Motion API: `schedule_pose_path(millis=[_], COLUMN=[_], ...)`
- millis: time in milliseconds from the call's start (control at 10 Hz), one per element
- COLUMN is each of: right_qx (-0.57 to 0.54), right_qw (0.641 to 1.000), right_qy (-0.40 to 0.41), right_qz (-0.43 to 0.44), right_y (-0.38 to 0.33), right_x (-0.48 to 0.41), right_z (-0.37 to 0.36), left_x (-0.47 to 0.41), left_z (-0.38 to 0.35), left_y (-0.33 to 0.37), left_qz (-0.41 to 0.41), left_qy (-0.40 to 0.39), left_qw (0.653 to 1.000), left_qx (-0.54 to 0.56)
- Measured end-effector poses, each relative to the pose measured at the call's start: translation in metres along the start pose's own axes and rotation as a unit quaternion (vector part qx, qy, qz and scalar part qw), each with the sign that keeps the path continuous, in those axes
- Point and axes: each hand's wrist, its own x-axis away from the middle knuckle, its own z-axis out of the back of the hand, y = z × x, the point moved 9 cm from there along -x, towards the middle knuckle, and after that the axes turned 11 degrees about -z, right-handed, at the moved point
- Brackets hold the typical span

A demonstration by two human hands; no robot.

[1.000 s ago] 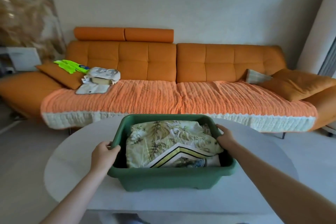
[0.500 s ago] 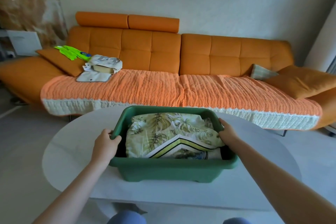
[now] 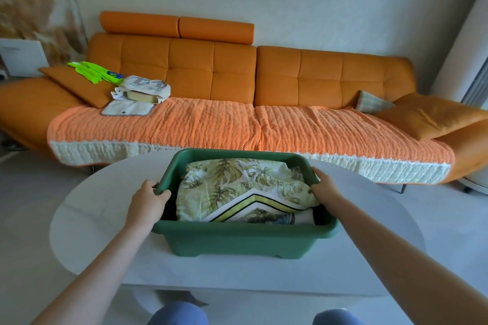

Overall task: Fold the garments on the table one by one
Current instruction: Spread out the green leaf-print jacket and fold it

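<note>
While our left hand [image 3: 148,196] and right hand [image 3: 326,183] clasp the green tub's [image 3: 237,240] side rims, the leaf-print garment [image 3: 237,187] lies inside. Nothing is folded yet, we judge.

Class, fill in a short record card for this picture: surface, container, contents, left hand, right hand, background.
Surface: pale oval table
Container: green tub standing on the table
Contents: leaf-print garment, bundled inside the tub
Left hand: gripping the tub's left rim
Right hand: gripping the tub's right rim
Background: orange sofa
</note>
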Motion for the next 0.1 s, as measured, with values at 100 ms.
schedule_pose_path(millis=[100], right_qx=[-0.123], right_qw=[0.99], right_qy=[0.004], right_qz=[-0.072], right_y=[0.0115], right_x=[0.0034], right_z=[0.0115], left_x=[-0.0023], left_z=[0.004], left_y=[-0.0151], left_qz=[0.061], left_qy=[-0.004], left_qw=[0.994], left_qx=[0.087])
